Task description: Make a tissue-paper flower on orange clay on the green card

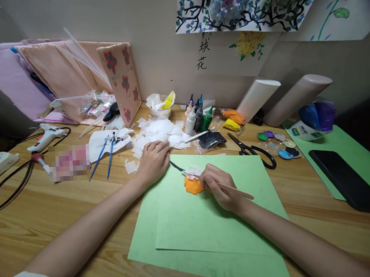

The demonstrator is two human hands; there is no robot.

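Note:
My right hand [220, 186] is closed around a thin wooden stick [237, 191], whose rear end points back over my wrist. Its front end is hidden by my fingers, beside white tissue pieces [193, 171] bunched at the top of an orange flat shape [193, 185]. A short dark curved strip [176, 166] runs from there toward my left hand [155, 161]. That hand lies palm down with fingers stretched out, at the upper left edge of the green paper [208, 224]. Cut white tissue squares [155, 129] are piled just beyond its fingertips.
Behind the paper stand paint bottles [198, 117] and a tissue-filled bowl [160, 108]. Black scissors [254, 150] touch the paper's far right edge; a black phone [345, 179] lies farther right. On the left are thin brushes [110, 159], a glue gun [45, 136] and its cable.

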